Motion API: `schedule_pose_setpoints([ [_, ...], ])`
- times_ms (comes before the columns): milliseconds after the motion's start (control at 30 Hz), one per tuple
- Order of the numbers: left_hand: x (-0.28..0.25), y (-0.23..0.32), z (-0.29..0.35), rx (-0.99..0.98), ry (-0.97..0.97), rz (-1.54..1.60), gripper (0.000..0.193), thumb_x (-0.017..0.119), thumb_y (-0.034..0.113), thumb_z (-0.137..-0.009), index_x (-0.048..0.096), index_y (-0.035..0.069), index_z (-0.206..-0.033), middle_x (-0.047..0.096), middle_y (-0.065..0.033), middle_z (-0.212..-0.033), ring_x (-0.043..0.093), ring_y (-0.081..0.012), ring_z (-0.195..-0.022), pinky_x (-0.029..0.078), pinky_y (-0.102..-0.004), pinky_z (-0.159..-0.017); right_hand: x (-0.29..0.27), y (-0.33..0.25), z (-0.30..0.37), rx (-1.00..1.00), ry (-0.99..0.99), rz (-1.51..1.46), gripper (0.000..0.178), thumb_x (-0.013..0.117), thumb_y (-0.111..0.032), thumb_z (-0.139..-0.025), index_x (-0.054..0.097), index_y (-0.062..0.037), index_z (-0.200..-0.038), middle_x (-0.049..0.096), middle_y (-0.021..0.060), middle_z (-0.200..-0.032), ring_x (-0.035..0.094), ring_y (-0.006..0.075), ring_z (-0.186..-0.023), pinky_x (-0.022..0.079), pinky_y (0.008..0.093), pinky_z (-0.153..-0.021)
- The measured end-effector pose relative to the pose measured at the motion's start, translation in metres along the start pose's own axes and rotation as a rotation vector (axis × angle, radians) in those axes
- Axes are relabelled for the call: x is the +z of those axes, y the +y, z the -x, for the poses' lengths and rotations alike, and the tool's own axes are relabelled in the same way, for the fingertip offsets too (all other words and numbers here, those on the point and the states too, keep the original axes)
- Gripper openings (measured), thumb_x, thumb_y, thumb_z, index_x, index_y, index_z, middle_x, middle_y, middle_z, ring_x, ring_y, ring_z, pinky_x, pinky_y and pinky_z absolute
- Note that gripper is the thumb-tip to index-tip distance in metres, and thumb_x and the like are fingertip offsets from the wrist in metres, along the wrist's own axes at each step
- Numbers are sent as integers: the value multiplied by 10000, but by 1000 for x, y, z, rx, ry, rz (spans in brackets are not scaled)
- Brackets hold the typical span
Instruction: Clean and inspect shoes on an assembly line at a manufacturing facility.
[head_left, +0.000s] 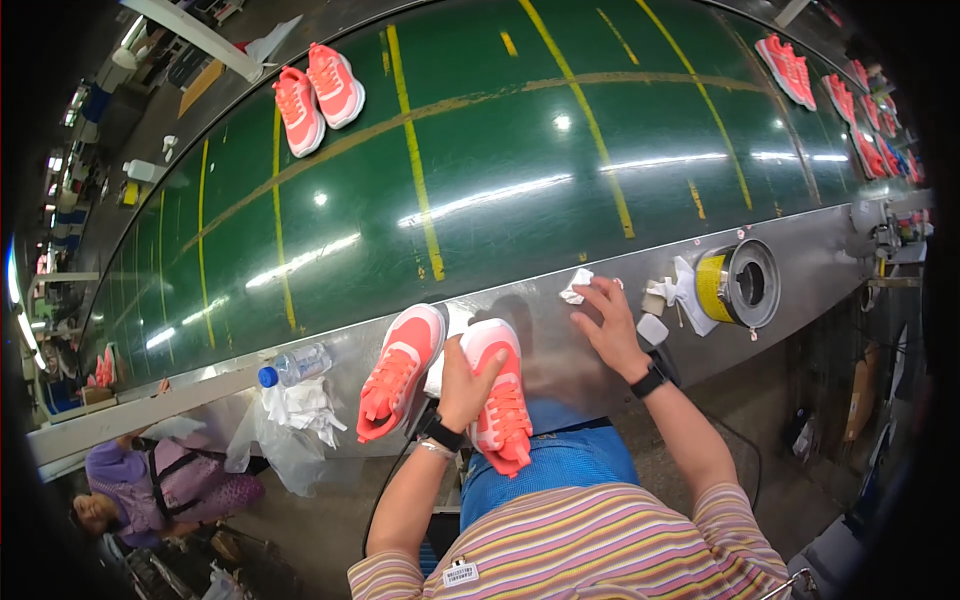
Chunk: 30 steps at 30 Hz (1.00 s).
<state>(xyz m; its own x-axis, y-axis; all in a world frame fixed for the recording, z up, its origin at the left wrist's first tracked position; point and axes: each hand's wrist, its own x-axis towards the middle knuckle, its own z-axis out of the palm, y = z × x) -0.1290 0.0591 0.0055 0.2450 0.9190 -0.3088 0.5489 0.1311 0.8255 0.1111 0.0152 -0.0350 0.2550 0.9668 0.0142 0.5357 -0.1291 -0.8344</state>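
Observation:
My left hand (468, 388) is wrapped over a coral-pink sneaker (503, 410) with a white sole, its thumb lying across the upper. The sneaker is held at the near edge of the metal ledge, heel toward me. Just left of it, the matching sneaker (397, 372) rests on the ledge, and a bit of white material (458, 318) shows between the two toes. My right hand (612, 325) is over the ledge with its thumb and fingers apart. A crumpled white wipe (576, 286) lies right at its fingertips; whether they touch it, I cannot tell.
Beyond the ledge runs a green conveyor belt (480, 180) carrying more coral sneakers (318, 97). An open yellow-labelled can (738, 283) stands right, beside white wipes (684, 295) and a small white container (652, 330). Left are a plastic bottle (300, 365) and crumpled tissues (305, 408). Another person (165, 480) sits lower left.

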Motion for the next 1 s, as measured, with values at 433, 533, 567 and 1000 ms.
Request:
schedule_pose_setpoints([
  [433,28,-13,-18,-44,-43,-59,539,688,257,-775,438,-61,-1132,561,-187,-1011,568,-250,-934,454,-333,-805,42,-25,-50,358,-437,-744,99,604,-22,-815,624,7,-907,621,30,-847,572,79,-779,469,226,-724],
  [533,33,-22,-24,-10,-54,-40,517,686,248,-778,450,-45,-1133,573,-166,-1010,568,-225,-935,454,-326,-809,51,-11,-65,278,-636,-736,117,616,-19,-805,624,2,-919,623,31,-859,570,75,-781,470,231,-729],
  [567,34,-26,-26,-18,-57,-40,517,686,248,-778,450,-45,-1133,573,-166,-1010,568,-225,-935,454,-326,-809,54,-6,-71,286,-710,-729,111,633,-29,-792,630,0,-900,623,25,-835,562,69,-758,466,226,-708],
  [1000,31,-45,-39,-203,-246,246,485,695,223,-763,469,-22,-1115,526,-166,-1063,535,-244,-970,427,-337,-855,63,2,-95,378,-863,-417,125,704,-113,-729,658,-8,-778,616,-6,-706,500,50,-640,420,216,-604],
])
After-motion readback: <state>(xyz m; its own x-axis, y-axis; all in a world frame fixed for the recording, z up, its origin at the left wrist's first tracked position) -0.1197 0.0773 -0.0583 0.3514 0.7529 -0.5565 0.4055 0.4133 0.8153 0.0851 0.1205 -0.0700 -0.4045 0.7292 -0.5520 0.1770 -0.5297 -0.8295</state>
